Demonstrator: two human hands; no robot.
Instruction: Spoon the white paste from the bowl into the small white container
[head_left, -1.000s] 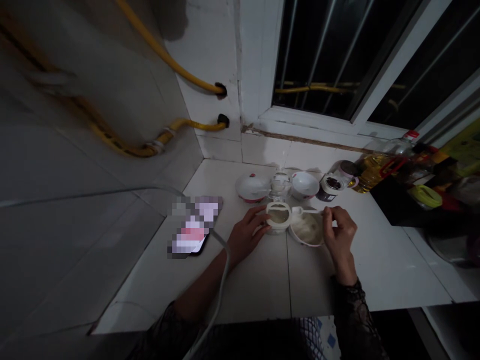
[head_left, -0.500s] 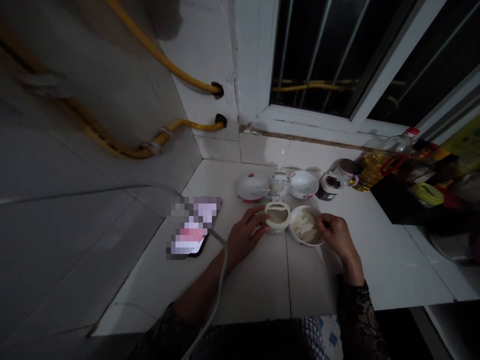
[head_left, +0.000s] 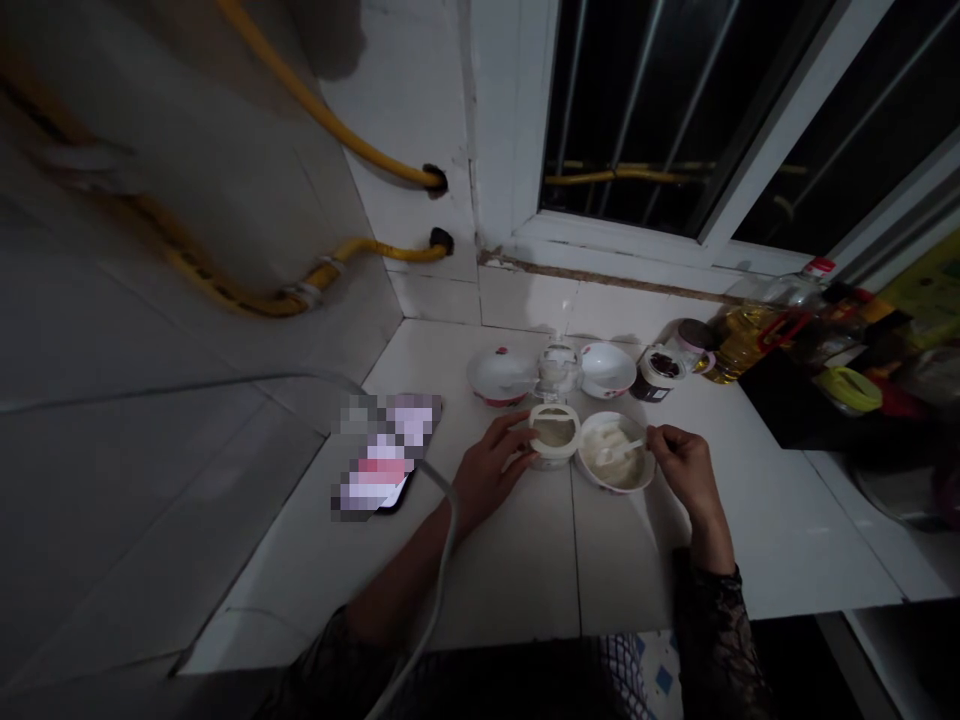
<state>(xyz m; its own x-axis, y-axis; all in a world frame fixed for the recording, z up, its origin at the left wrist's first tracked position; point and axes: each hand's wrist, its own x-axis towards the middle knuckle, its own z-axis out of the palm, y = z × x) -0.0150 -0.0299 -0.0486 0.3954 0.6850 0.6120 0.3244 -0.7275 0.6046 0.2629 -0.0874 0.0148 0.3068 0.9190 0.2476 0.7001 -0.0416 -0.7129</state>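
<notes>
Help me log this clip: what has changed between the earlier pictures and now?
The right hand has moved the white spoon from the edge of the bowl nearest the container into the bowl, keeping hold of its handle. The left hand stays at the container; the phone lies where it was.

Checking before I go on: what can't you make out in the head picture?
In the head view:
Spoon: handle end, hidden by the right hand.
Phone: screen, pixelated and crossed by the cable.
Jar: print, too small and dim.
Upper yellow pipe: left end, cut off by the top edge.
</notes>
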